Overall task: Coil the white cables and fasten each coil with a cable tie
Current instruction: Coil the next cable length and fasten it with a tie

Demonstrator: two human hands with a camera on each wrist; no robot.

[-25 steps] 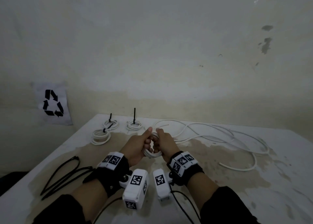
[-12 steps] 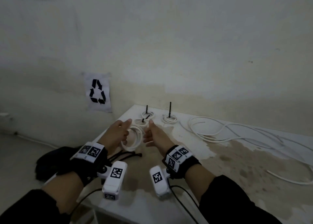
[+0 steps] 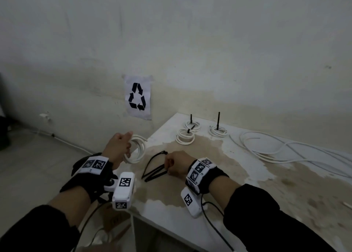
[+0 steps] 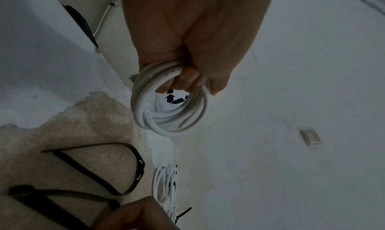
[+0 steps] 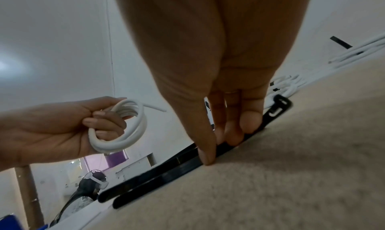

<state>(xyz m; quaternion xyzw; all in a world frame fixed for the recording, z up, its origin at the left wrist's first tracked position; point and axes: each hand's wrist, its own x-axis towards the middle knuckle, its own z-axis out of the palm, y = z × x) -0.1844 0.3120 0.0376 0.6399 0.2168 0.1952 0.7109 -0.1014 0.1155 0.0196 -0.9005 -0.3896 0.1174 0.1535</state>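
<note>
Coil clenched in left hand; right hand seemingly pinching cable ties; could spring loose, grab several.

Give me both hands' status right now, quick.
Left hand: closed around the white cable coil, held up off the table.
Right hand: fingertips pinching the black cable ties on the table.

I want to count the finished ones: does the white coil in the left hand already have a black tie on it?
No, the white coil gripped by the left hand shows only bare white loops.
</note>
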